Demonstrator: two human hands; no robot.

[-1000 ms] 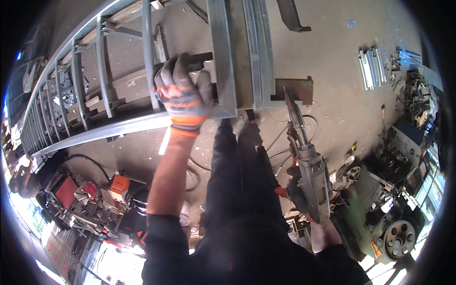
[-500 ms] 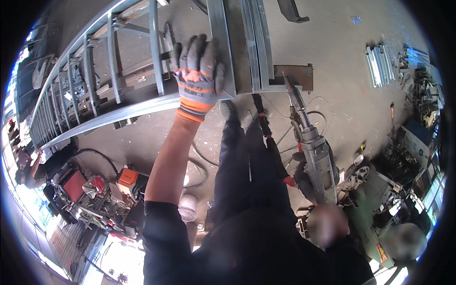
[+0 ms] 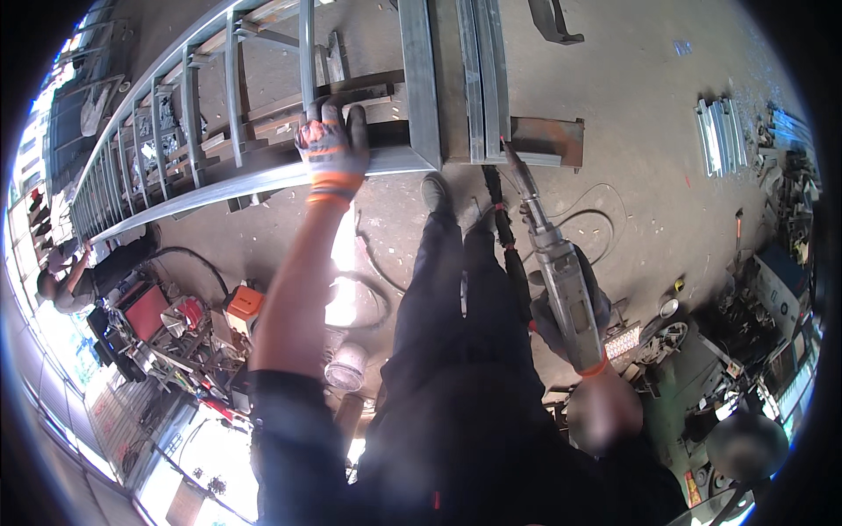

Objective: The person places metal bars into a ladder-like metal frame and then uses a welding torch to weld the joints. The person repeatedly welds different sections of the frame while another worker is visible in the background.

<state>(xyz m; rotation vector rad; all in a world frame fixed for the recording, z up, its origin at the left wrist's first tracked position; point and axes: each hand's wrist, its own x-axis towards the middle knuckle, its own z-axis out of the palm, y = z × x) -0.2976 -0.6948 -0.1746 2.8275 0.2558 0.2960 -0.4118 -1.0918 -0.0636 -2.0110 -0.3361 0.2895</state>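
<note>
My left hand (image 3: 333,156), in a grey and orange glove, has its fingers bent over the near rail of a grey metal frame (image 3: 237,191), left of its mitred corner. In a dark glove, my right hand (image 3: 547,326) is closed around a grey welding gun (image 3: 561,272), whose body hides part of the fingers. Away from me, the gun's long thin nozzle points at the near end of several metal tubes (image 3: 481,79) lying side by side. I cannot tell whether its tip touches them. A dark wrapped cable (image 3: 502,219) runs along the gun's left side.
A rusty brown plate (image 3: 553,140) lies right of the tubes. Hoses (image 3: 368,289) curl over the floor beside a pale bucket (image 3: 346,366). Another person (image 3: 79,285) is at the frame's far left end. Short metal pieces (image 3: 722,136) lie at the right.
My left hand has slid left along the rail, its fingers more bent than before. The gun's nozzle has moved left, toward the tube ends. The whole view has shifted slightly.
</note>
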